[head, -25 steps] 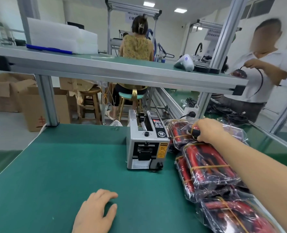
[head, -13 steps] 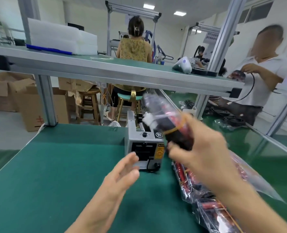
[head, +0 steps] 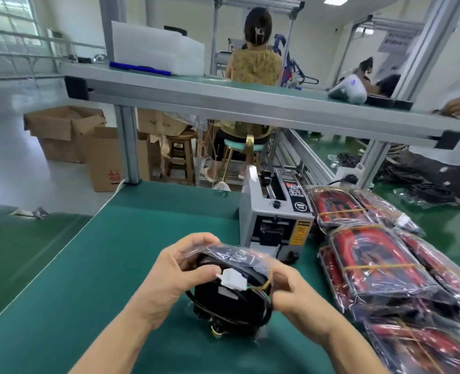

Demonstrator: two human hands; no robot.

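Observation:
A clear plastic bag with a coiled black cable bundle (head: 231,298) stands on the green mat (head: 94,265) in front of me. A white connector (head: 232,278) and a rubber band show on its side. My left hand (head: 180,268) grips the bag's upper left, thumb on the front. My right hand (head: 290,290) pinches its right edge by the rubber band. Both hands hold the same bag upright.
A grey tape dispenser machine (head: 276,222) stands just behind the bag. Stacked bags of red and black cable bundles (head: 369,255) fill the right side. An overhead shelf (head: 223,101) crosses the view. Two people work beyond; cardboard boxes (head: 69,133) sit on the floor.
My right hand lifted one bag from the pile, carried it left and set it on the mat before me. My left hand rose from the mat and took hold of it.

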